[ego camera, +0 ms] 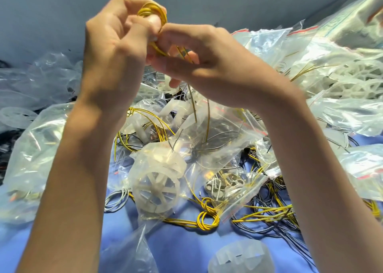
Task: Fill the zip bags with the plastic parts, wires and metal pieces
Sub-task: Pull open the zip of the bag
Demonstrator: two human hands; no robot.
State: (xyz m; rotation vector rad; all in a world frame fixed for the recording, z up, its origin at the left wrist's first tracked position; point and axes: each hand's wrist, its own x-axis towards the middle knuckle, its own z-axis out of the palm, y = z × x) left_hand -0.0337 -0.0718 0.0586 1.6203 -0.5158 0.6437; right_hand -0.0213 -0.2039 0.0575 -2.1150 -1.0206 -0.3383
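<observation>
plastic part (238,258) lies near zip bag (238,202) holding metal pieces (217,187).

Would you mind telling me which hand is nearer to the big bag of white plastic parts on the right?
Right. The right hand is raised left of the bag of white plastic parts; the left hand is farther left, both gripping the yellow wire.

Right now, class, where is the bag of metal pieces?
The bag lies low in the head view on the blue cloth, just right of the white spoked wheel, above a knotted yellow wire.
</observation>
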